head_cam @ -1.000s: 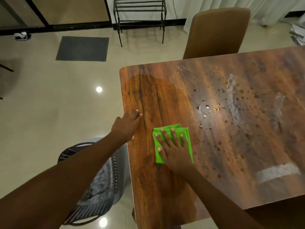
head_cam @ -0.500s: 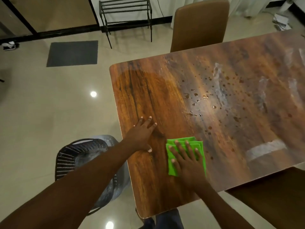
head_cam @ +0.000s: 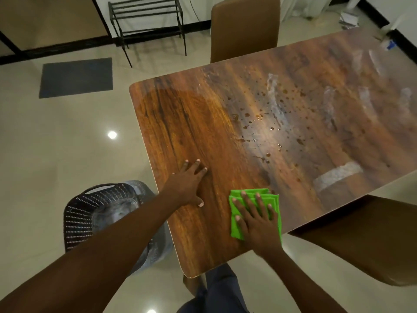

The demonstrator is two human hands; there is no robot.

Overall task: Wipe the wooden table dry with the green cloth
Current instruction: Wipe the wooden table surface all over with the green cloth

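Note:
The wooden table (head_cam: 191,123) fills the middle and right of the view, with water droplets (head_cam: 268,132) scattered over its centre and right half. A folded green cloth (head_cam: 235,229) lies flat near the table's near edge. My right hand (head_cam: 257,220) presses down on it with straight, spread fingers. My left hand (head_cam: 187,184) rests flat on the bare wood to the left of the cloth, fingers straight, close to the table's left edge.
A brown chair (head_cam: 244,28) stands at the far side of the table and another brown chair (head_cam: 361,240) at the near right. A dark perforated basket (head_cam: 90,213) sits on the tiled floor left of the table. A metal rack (head_cam: 146,23) and grey mat (head_cam: 75,77) lie beyond.
My right hand has slid the cloth to the right along the near edge. My left hand has moved further onto the table. The view has shifted right and back.

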